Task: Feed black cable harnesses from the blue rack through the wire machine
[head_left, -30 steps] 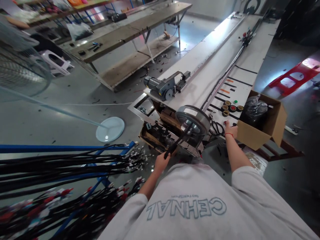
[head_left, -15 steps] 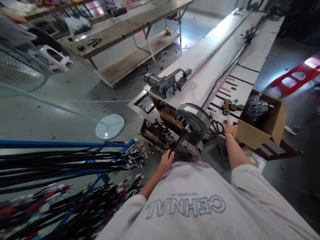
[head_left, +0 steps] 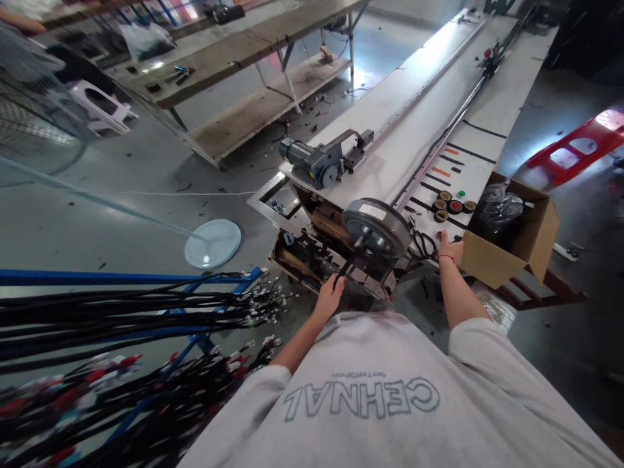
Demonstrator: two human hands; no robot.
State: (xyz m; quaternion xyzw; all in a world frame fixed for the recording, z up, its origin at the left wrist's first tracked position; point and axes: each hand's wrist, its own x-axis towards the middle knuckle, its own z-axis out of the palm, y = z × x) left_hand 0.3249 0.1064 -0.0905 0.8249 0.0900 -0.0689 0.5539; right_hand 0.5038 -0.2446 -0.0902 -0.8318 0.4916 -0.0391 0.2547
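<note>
Head view shows a black strand [head_left: 347,265], slim, dark and slightly shiny, running on a slant from the left hand [head_left: 331,292] up to the open middle of a ring-shaped winding head [head_left: 387,220] at the near end of a long white counter [head_left: 394,153]. The left hand's fingers are curled round the strand, pinching it at its lower end; finer detail of its surface is too blurred to tell. The winding head is a thick round drum of smooth grey material, with a hollow, metallic inner face and a pale rectangular label on its upper rim.

The right hand [head_left: 451,248], a thin red cord round its wrist, reaches a small round red button [head_left: 439,234] at the counter's edge, thumb or finger at the button; I cannot tell how far its other fingers are curled. Just beside it lie black-handled scissors [head_left: 424,247] with looped grips. Beyond them sit squat rolls of tape [head_left: 441,215] with brown cores, and a cardboard box [head_left: 490,261] with stiff tan flaps, holding crinkled clear plastic [head_left: 500,207]. Flat black and orange strips stripe the counter's smooth top; a grey cylindrical motor [head_left: 312,159] stands across from them.
</note>
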